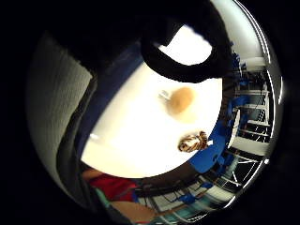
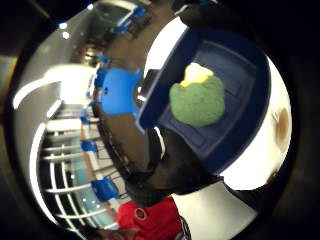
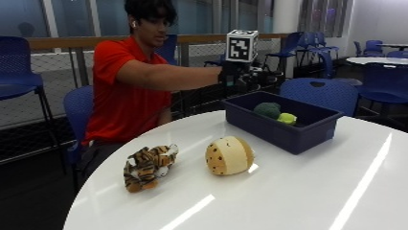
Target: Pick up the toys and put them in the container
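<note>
Tiger toy (image 3: 149, 166): striped plush, lay on the white round table (image 3: 306, 201) in the lower left of the outside view, nearest the camera; also seen on the tabletop in the little-finger palm view (image 1: 193, 141).

Round tan toy (image 3: 228, 155): spotted on its flat face, sat just beside the tiger toward frame centre, apart from it; in the little-finger palm view (image 1: 180, 100) it showed as a blurred tan shape.

Blue container (image 3: 280, 120): rectangular bin, centre right, farther back on the table. Inside rested a green toy (image 3: 268, 109) with a yellow-green part (image 3: 288, 118) at its side; the thumb-side palm view showed it on the container floor (image 2: 198, 99).

Right hand (image 3: 234, 74): gloved, held out above the container's far left end, touching nothing. Its fingers could not be made out.
</note>
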Available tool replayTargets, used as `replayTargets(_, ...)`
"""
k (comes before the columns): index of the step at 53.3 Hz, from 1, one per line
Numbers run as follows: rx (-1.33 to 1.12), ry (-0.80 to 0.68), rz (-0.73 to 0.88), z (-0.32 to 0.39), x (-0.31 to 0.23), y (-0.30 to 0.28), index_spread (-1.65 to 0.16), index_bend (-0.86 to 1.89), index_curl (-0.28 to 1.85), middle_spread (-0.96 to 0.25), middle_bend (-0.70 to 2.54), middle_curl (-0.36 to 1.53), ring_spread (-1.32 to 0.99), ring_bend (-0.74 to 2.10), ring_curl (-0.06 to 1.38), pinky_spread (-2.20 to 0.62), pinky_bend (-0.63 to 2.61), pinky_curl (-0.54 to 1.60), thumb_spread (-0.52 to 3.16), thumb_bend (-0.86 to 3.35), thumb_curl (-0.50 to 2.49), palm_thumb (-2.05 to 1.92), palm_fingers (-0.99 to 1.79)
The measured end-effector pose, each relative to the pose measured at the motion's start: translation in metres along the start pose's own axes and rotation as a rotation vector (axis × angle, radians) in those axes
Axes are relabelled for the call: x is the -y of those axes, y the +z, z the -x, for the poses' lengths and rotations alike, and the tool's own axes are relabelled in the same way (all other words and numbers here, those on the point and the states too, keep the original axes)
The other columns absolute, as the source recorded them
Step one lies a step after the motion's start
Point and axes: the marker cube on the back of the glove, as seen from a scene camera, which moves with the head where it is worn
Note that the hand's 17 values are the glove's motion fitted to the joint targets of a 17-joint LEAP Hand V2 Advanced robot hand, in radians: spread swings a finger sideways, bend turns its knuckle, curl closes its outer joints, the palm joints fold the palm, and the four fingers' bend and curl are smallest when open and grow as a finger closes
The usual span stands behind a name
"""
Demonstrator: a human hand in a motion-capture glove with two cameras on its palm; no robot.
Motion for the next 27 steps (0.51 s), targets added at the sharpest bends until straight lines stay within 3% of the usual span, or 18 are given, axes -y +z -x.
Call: replayTargets(27,-0.017,0.376,0.004,-0.232,-0.135,0.026,-0.45,0.2,0.49,-0.06,0.13,0.24,0.03,0.14,0.19,0.12,0.95,0.33,1.11,-0.07,0.33,-0.07,-0.22)
